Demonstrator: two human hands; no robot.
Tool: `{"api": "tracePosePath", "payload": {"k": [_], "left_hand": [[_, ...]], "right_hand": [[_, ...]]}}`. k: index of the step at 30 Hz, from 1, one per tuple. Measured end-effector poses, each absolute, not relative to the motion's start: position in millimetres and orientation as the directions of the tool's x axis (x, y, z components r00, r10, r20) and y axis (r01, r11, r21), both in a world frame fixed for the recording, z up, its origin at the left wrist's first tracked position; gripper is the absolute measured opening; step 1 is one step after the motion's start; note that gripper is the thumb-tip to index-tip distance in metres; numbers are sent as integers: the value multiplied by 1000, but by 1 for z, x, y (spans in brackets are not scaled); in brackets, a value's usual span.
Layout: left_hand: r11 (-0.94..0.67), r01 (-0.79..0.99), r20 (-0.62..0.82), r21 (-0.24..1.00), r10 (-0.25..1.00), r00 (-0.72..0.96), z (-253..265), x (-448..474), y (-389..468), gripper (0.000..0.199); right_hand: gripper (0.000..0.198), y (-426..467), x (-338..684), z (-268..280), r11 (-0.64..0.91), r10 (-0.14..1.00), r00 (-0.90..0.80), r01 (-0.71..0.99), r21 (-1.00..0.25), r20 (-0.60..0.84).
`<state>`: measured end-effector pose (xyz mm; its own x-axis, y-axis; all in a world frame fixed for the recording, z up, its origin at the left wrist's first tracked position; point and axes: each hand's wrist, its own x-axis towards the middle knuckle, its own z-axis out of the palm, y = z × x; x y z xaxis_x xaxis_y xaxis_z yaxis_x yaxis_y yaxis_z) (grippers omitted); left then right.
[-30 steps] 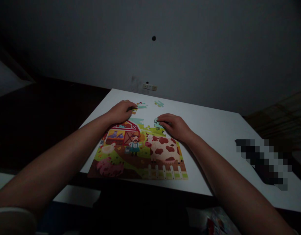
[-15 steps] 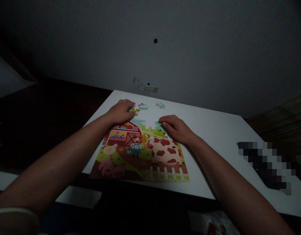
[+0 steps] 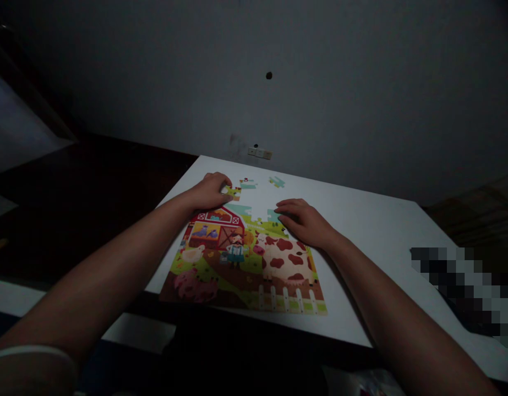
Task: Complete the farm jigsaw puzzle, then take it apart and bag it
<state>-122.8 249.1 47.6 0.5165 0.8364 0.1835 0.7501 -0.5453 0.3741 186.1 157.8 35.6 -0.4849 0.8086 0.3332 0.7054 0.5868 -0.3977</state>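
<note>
A farm jigsaw puzzle (image 3: 237,261) with a barn, a farmer and a spotted cow lies mostly assembled on a white table (image 3: 361,236). Its top edge has a gap in the middle. Just beyond the barn roof, my left hand (image 3: 212,191) pinches a loose green-and-yellow puzzle piece (image 3: 234,192) between thumb and fingers. My right hand (image 3: 305,221) rests at the puzzle's upper right edge, with fingers stretched out and thumb apart, holding nothing. Beyond the gap lie a pale blue puzzle piece (image 3: 249,184) and a blue-and-green puzzle piece (image 3: 277,181).
A dark, blurred-out object (image 3: 464,289) sits at the table's right side. Behind the table rises a grey wall with a socket panel (image 3: 260,153). A clear plastic bag (image 3: 365,382) shows below the front edge.
The whole view has shifted, so the table sits slightly lower and farther right. My left fingers show more of the piece between them. My right thumb and fingers have spread a little.
</note>
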Motion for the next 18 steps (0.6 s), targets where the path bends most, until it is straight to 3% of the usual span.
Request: {"api": "tracePosePath", "payload": {"k": [9, 15, 18], "left_hand": [[-507, 727, 161, 464, 855, 493, 57, -116, 237, 37], [-437, 374, 216, 818, 836, 505, 52, -95, 230, 23], [-343, 209, 185, 916, 823, 538, 49, -82, 223, 27]], "right_hand": [[27, 156, 186, 37, 588, 808, -483, 699, -406, 339], [29, 154, 182, 41, 509, 858, -369, 702, -498, 357], [29, 151, 179, 43, 439, 896, -277, 660, -609, 346]]}}
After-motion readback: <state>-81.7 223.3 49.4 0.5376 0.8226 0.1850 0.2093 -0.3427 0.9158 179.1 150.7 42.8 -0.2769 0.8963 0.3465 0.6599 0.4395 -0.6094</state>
